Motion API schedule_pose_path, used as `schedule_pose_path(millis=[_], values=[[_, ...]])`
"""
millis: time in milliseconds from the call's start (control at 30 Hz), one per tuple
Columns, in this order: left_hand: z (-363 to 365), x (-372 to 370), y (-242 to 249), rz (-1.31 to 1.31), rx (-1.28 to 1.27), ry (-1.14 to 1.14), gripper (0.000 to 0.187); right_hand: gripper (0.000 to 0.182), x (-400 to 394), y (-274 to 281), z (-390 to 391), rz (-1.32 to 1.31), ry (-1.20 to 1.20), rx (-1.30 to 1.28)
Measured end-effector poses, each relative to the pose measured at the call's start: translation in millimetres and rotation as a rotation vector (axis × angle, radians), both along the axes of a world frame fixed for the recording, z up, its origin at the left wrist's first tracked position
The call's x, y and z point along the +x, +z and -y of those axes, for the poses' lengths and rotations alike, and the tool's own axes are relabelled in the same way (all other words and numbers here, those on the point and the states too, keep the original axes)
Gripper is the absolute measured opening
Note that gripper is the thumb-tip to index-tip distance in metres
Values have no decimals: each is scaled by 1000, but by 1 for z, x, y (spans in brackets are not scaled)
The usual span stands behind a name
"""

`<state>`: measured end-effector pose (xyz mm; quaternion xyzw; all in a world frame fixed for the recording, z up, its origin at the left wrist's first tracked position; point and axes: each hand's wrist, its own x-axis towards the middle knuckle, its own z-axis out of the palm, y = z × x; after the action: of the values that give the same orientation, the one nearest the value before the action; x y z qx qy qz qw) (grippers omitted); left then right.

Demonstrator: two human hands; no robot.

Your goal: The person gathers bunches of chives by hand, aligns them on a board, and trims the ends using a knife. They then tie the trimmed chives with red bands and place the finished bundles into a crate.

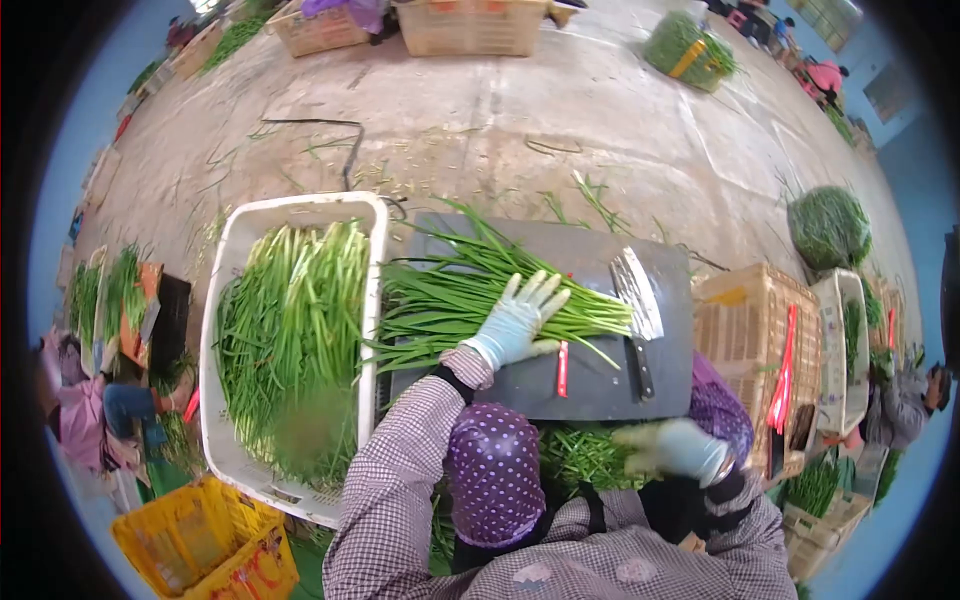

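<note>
My left hand (520, 315), in a pale glove, lies flat with fingers spread on a bunch of garlic chives (440, 300). The chives rest on a dark cutting board (520, 400), stalk ends to the right. Beyond those ends lies a knife (643, 365) with a black handle and a broad blade. A narrow red strip (562, 370) is on the board just below the stalks. My right hand (675, 450), also gloved, is below the board's near right edge, over loose greens (585, 455); motion smears its fingers.
Left of the board stands a white crate (378, 215) of chives, with a yellow crate (265, 575) nearer me. A tan crate (725, 290) with red strips (785, 375) stands right. Bagged greens (830, 228) sit on the floor. Other people work at both sides.
</note>
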<state>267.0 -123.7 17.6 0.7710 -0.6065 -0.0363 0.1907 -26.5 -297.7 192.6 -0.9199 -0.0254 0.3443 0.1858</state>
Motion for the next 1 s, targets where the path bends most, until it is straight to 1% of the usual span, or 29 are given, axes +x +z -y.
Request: schedule_pose_path(millis=[67,133,167,233,300,367,467,533,567,600,633,667,700,733,800,833,867,933,967,1000], values=[[-6,-1,7,12,6,-4,98,44,11,-23,-3,183,-25,-10],[-11,-5,6,-1,-42,23,95,39,66,-28,6,427,-315,106],[-13,-7,3,8,-52,29,93,30,109,-1,-16,411,-648,160],[-15,-12,2,49,-96,25,84,20,164,-39,-5,929,-475,147],[-16,-14,3,66,-121,29,81,16,218,-63,-7,1090,-394,158],[-17,-12,8,38,-120,31,77,15,257,-86,-16,1047,-343,148],[-22,-8,20,19,28,20,69,13,300,-112,-31,990,-200,36],[-22,-6,18,42,67,10,66,16,314,-122,-44,969,-175,46],[-21,-3,16,128,-1,-6,61,17,319,-127,-52,939,-123,-34],[-22,-3,14,126,-1,-4,61,19,323,-132,-60,908,-71,-115],[-23,-3,14,-32,-78,30,59,19,328,-144,-66,905,-69,-115],[-24,-4,11,-190,-155,64,57,20,335,-160,-72,881,-69,-207],[-22,-2,8,-143,-238,18,52,21,338,-173,-74,857,-69,-298],[-20,-3,-5,-142,-237,19,52,21,338,-175,-74,858,-69,-297],[-14,-8,-29,-89,-349,71,46,22,337,-175,-68,797,-216,9],[-14,-8,3,10,159,44,44,23,331,-174,-56,761,-178,389],[-7,-5,-5,75,187,-8,54,23,322,-158,-49,755,-211,369],[-17,-6,10,-50,-85,5,69,25,288,-84,-35,588,-543,957],[-16,-7,9,-33,-85,13,76,26,264,-48,-23,653,-711,770],[-14,-7,8,-10,-86,27,82,28,244,-24,-8,713,-865,578]])
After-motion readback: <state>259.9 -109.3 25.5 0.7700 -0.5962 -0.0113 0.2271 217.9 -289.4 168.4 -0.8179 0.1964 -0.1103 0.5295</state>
